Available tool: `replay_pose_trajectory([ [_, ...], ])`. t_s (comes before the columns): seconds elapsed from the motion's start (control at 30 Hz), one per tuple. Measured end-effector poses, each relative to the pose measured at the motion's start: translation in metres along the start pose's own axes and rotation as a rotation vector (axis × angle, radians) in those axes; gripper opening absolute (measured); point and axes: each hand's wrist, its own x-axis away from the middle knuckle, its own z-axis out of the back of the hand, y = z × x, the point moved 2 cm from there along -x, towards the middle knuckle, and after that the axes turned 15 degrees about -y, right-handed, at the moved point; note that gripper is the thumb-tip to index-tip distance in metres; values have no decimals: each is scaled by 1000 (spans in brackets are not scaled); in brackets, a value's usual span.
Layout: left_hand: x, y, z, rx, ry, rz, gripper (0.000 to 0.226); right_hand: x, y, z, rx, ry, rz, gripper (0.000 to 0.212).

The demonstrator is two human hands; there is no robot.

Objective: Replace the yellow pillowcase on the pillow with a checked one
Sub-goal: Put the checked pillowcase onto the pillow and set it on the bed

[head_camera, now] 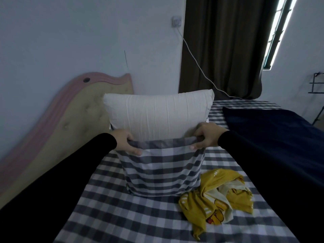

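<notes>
Pillow [157, 113] stands upright on bed [108, 216], lower half in checked pillowcase [163, 171]; left hand [125, 141] & right hand [205, 135] pinch its hem. Soft, light, floppy fabric: best held at opening corners. Yellow pillowcase [215, 195] discarded beside it.

no readable text; white marks on the yellow pillowcase [213, 195] perhaps lettering, too blurred

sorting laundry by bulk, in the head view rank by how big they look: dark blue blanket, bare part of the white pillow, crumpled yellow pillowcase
1. dark blue blanket, though it runs out of frame.
2. white pillow, its bare upper part.
3. yellow pillowcase, crumpled and nearer the camera, so its true size is unsure.
</notes>
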Motion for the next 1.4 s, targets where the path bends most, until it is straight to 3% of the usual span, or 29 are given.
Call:
replay_pose_trajectory([
  [0.07, 9, -3, 7, 15, 119, -63, 73, 10, -3, 10, -74, 45, 58, 58],
  [0.17, 19, -10, 20, 8, 277, -160, 87, 21, -2, 29, -34, 208, 70, 65],
  [0.4, 15, -9, 24, 88, 537, -255, 81, 22, 4, 40, -111, 544, -12, 37],
  [0.47, 12, -4, 29, 10, 608, -242, 75, 19, 5, 44, -121, 584, -82, 20],
  [0.53, 11, 1, 34, -88, 652, -141, 78, 21, 1, 51, -287, 550, -77, 10],
  [0.6, 12, 4, 38, -178, 641, -77, 90, 23, 0, 53, -450, 485, -31, 10],
  [0.7, 12, 6, 46, -343, 607, -71, 112, 24, 3, 57, -351, 474, -63, 10],
  [0.83, 11, 11, 54, -430, 626, -91, 115, 24, 5, 58, -225, 519, -59, 15],
  [0.93, 12, 15, 56, -458, 588, -93, 114, 30, 2, 58, -298, 520, -21, 18],
  [1.03, 12, 12, 61, -366, 588, -102, 95, 34, 3, 65, -414, 481, 5, 22],
  [1.23, 24, 17, 73, -71, 496, -61, 83, 28, 5, 80, -777, 422, 57, 34],
  [1.4, 31, 29, 78, 195, 532, -80, 68, 21, -3, 85, -833, 445, 93, 46],
])
